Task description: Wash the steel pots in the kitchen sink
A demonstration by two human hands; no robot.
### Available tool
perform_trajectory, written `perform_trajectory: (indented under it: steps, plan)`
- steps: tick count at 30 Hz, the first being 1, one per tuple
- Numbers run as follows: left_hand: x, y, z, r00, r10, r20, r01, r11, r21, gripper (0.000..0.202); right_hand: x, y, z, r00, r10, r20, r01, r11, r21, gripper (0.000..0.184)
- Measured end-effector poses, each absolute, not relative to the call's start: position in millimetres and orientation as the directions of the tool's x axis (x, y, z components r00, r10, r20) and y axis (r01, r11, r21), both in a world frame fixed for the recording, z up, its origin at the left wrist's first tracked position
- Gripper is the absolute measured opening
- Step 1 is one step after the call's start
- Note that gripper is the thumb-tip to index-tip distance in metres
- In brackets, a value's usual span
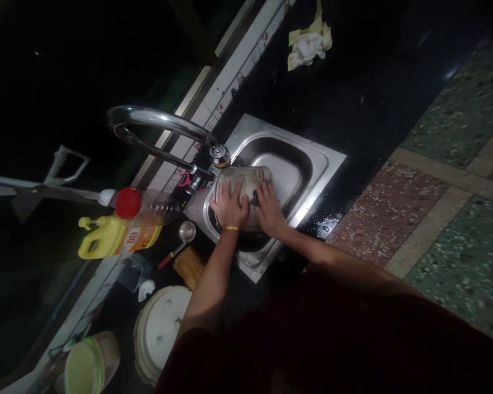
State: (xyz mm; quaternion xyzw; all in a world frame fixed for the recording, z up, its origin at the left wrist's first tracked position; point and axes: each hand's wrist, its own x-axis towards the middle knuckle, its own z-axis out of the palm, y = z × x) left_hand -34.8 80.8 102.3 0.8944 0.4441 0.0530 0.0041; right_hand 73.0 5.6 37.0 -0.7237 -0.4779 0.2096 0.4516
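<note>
A greyish metal pot (251,178) lies tipped in the steel sink (318,167), below the faucet's spout. Its surface looks dull and stained, with a darker patch near the far right end. My left hand (232,207), with a yellow band at the wrist, holds the pot's side, its fingers spread over the metal. Against the pot's right part, my right hand (270,210) presses a small dark scrubber (254,198), mostly hidden under the fingers. Whether water runs from the faucet (219,155) cannot be made out.
Left of the sink stand a yellow pump jug (102,236), a red-capped clear bottle (128,204), a small ladle (186,232) and a brown sponge-like block (190,267). A round lid (162,328) and a green-lidded jar (84,366) sit nearer. A crumpled cloth (310,46) lies beyond the sink.
</note>
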Motion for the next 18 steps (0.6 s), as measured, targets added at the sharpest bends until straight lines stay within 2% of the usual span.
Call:
perform_trajectory:
  steps: [5,11,16,18]
  plan:
    - [-33,80,104,0.598,0.796,0.096,0.796,-0.604,0.042,0.051,113,51,29,0.497,0.868,-0.008,0.398,-0.237,-0.886,0.063]
    - [-36,80,101,0.601,0.790,0.117,0.792,-0.609,0.043,0.052,77,2,29,0.529,0.840,0.116,0.448,-0.161,-0.880,0.066]
    - [-36,80,101,0.601,0.793,0.099,0.796,-0.605,0.022,0.051,125,62,33,0.442,0.896,0.047,0.480,-0.192,-0.856,0.055]
    - [-36,79,102,0.592,0.802,0.086,0.804,-0.595,0.014,0.051,137,75,32,0.421,0.904,0.073,0.488,-0.157,-0.859,0.053]
